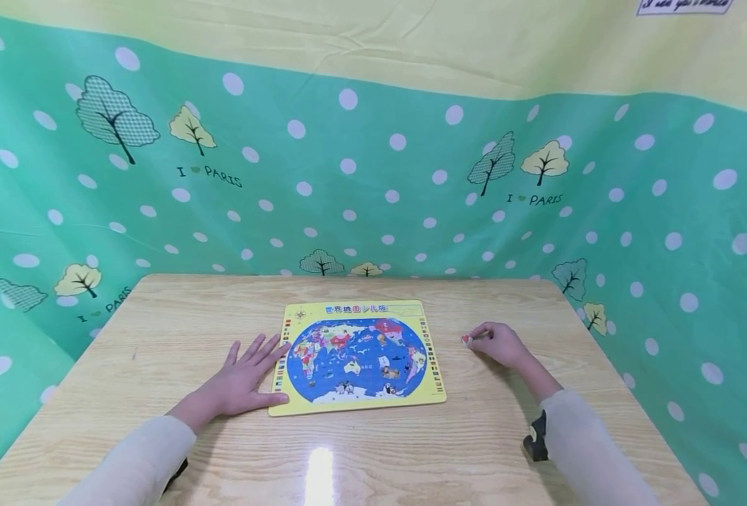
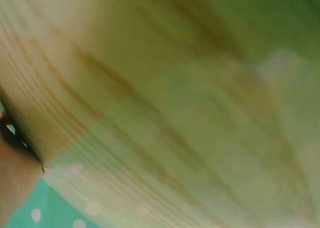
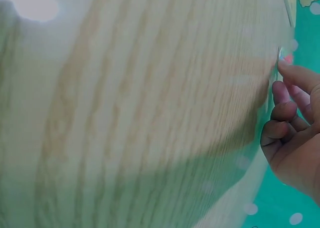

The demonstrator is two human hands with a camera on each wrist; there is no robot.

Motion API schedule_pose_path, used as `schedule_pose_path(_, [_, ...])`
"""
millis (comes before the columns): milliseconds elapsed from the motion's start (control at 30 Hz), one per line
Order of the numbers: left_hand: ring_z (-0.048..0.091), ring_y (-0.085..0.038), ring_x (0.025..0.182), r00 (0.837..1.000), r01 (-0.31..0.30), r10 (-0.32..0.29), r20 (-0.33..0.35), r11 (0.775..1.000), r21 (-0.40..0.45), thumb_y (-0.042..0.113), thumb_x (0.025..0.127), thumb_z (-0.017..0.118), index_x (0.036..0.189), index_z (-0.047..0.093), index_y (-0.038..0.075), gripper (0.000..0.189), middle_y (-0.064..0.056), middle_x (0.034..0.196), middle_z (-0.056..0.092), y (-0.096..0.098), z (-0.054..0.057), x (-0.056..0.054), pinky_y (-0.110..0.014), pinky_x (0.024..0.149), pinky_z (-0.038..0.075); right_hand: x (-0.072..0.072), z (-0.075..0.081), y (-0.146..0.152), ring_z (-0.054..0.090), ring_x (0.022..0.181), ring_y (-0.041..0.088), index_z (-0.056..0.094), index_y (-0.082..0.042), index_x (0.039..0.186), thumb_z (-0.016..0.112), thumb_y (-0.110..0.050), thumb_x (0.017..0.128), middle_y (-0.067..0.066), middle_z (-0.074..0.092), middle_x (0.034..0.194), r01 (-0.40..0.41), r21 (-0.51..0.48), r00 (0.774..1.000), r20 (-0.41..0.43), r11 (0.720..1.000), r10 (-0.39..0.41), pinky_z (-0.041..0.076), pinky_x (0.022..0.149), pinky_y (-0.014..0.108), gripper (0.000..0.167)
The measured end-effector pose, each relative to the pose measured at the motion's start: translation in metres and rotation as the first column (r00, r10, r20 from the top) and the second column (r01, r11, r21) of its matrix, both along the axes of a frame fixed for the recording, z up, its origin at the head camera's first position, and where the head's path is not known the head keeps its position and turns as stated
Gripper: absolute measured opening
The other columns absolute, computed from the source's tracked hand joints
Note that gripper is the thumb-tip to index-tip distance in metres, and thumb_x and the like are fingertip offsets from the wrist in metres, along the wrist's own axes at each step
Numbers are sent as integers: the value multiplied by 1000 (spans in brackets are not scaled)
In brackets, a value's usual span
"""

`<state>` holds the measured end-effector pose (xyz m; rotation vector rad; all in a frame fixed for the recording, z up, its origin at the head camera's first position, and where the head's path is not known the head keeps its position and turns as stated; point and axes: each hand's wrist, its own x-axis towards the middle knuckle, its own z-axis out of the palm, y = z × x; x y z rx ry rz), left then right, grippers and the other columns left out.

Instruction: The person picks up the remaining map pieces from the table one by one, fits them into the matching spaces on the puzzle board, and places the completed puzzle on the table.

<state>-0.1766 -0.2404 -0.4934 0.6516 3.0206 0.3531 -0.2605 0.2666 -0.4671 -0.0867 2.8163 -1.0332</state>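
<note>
A yellow-bordered world map puzzle board (image 1: 357, 409) lies on the wooden table in the head view. My left hand (image 1: 247, 376) is spread flat at its left side, with the fingertips and thumb over the board's edge. To the right of the board, my right hand (image 1: 502, 344) pinches a small red-and-white puzzle piece (image 1: 466, 340) between thumb and fingertips. In the right wrist view the thin piece (image 3: 281, 55) stands on edge at the fingertips, and the other fingers of the right hand (image 3: 295, 118) are curled. Only a sliver of the left hand (image 2: 15, 173) shows in the left wrist view.
The wooden table (image 1: 411, 457) reaches back to a green dotted curtain (image 1: 373, 176), which also hangs at both sides. A bright light reflection (image 1: 319, 478) lies on the table's near part. Each sleeve has a dark wrist device, the right one (image 1: 535, 437) plainly visible.
</note>
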Motion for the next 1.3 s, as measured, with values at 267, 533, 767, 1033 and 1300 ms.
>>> schedule_pose_path(267, [10, -38, 144, 1000, -3, 3, 2, 1000, -6, 74, 79, 48, 150, 21, 21, 93, -8, 158, 16, 1, 0, 0, -68, 110, 3, 1, 2, -2, 51, 61, 15, 65, -3, 96, 67, -21, 85, 5, 59, 74, -8, -41, 1000, 29, 999, 9, 43, 51, 25, 22])
schedule_pose_path(533, [10, -38, 144, 1000, -7, 7, 0, 1000, -5, 73, 79, 49, 150, 21, 22, 92, -8, 158, 16, -1, -2, 1, -69, 110, 2, -1, 8, -2, 52, 64, 17, 64, -1, 95, 64, -22, 87, 7, 62, 80, -17, -129, 999, 48, 992, 24, 45, 52, 26, 22])
schedule_pose_path(767, [11, -39, 144, 1000, -1, 1, -1, 1000, 2, 73, 79, 50, 150, 22, 22, 92, -8, 158, 16, -1, -1, 1, -69, 109, 2, -1, 14, -4, 56, 66, 20, 64, 0, 98, 62, -20, 89, 11, 64, 80, -33, -142, 997, 58, 989, 42, 48, 56, 29, 22])
schedule_pose_path(1033, [9, -39, 144, 1000, -3, 2, 9, 1000, 11, 73, 78, 50, 150, 21, 21, 93, -8, 158, 15, -1, 0, 1, -69, 109, 1, -1, 24, -14, 54, 63, 21, 64, -1, 101, 61, -20, 89, 14, 63, 78, -49, -123, 997, 50, 991, 56, 47, 55, 30, 22])
schedule_pose_path(1300, [11, -39, 144, 1000, 4, -4, 2, 1000, -8, 73, 79, 49, 150, 21, 21, 92, -9, 158, 16, 1, 2, 1, -69, 110, 3, -1, 29, -28, 50, 62, 20, 66, -4, 100, 62, -21, 89, 16, 64, 82, -63, -118, 995, 67, 991, 72, 41, 49, 25, 21])
